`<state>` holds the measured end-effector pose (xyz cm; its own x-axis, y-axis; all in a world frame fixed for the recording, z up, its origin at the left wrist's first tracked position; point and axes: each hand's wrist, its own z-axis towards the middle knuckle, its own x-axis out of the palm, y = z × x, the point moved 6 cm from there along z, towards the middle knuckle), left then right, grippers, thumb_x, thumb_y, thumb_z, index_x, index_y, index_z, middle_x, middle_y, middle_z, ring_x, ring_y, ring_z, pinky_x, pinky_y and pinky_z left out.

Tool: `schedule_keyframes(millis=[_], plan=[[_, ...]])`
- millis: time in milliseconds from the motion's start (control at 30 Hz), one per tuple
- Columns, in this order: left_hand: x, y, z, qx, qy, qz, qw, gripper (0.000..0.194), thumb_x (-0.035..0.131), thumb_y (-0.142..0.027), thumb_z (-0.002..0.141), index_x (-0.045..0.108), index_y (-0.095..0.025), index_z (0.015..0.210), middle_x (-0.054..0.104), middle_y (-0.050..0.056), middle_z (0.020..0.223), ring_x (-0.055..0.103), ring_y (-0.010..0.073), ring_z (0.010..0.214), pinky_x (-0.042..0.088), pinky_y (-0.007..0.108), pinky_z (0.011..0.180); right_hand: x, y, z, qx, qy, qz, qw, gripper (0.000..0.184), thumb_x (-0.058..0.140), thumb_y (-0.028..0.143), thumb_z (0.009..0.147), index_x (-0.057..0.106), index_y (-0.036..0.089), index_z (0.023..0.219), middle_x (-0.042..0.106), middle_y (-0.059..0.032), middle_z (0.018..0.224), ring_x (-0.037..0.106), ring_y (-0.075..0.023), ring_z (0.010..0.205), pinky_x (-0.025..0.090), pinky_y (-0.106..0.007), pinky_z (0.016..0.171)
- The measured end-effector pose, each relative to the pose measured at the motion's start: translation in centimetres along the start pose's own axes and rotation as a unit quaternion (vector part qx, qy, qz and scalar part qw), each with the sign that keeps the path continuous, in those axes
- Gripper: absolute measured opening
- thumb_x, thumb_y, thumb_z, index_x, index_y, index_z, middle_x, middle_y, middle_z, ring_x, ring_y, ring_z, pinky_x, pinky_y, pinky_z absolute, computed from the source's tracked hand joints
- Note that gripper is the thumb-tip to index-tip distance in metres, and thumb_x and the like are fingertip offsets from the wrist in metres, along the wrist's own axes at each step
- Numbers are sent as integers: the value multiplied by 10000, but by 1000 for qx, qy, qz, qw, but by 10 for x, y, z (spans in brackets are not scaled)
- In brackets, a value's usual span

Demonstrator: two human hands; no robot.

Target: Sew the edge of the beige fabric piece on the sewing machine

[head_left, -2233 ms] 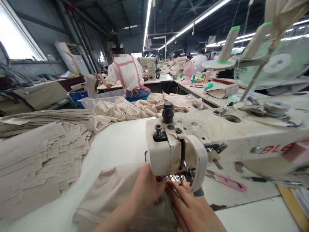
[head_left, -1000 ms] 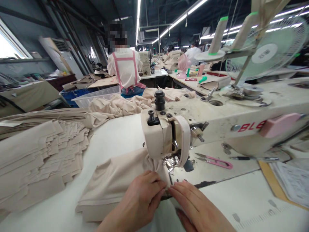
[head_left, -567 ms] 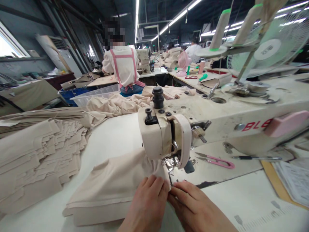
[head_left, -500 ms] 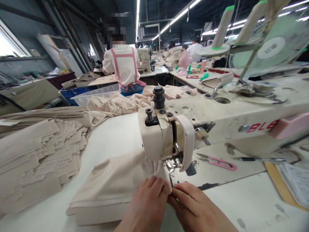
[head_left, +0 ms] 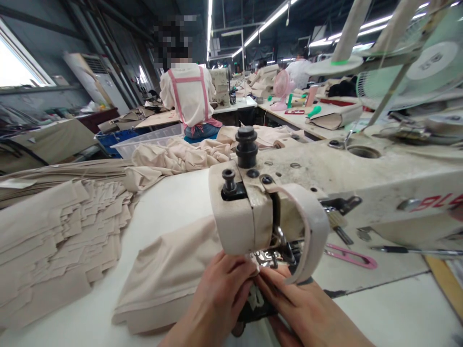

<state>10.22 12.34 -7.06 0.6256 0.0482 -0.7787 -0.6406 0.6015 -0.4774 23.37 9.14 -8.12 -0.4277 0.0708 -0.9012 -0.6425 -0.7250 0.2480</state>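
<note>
A folded piece of beige fabric (head_left: 170, 272) lies on the white table, its right end reaching under the head of the sewing machine (head_left: 235, 217). My left hand (head_left: 222, 289) is closed on that right end, fingers bent just in front of the metal presser foot (head_left: 265, 259). Close against it, my right hand (head_left: 294, 294) pinches the same fabric edge, its fingertips partly hidden behind the white curved guard (head_left: 314, 231). Below the hands a dark opening in the machine bed (head_left: 255, 306) shows. The needle's point cannot be made out.
Stacked beige cut pieces (head_left: 65, 241) cover the left of the table. Behind lies a heap of crumpled fabric (head_left: 177, 154). Pink thread snips (head_left: 352, 255) and a pen (head_left: 408, 250) rest right of the machine. A person (head_left: 188, 96) sits ahead, facing away.
Both hands have moved slightly up and inward toward the presser foot, with the fabric end. The dark opening in the bed now shows below them. The view has shifted closer to the machine.
</note>
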Motion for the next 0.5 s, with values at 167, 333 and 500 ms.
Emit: schedule_keyframes(millis=[167,333,500], plan=[[-4,7,1,-45,-18,-96,994,239,512,-32,719,643,-209,811,677,14,854,635,167,817,482,252,736,-1,0,-4,-1,8,17,1000,644,424,41,715,475,105,1354,599,-121,1282,552,-274,1163,474,-433,1002],[1,14,0,-78,20,-126,989,233,543,-62,709,676,-212,828,690,37,910,650,193,864,495,281,752,2,-4,-3,18,5,38,999,685,423,24,712,429,132,1389,571,-128,1297,518,-270,1202,464,-410,1008],[11,25,-2,-105,47,-105,988,187,545,-75,721,680,-200,758,694,46,827,658,204,770,520,309,696,8,-6,-4,13,14,34,999,594,428,21,751,494,142,1329,587,-142,1254,519,-302,1199,461,-450,1002]])
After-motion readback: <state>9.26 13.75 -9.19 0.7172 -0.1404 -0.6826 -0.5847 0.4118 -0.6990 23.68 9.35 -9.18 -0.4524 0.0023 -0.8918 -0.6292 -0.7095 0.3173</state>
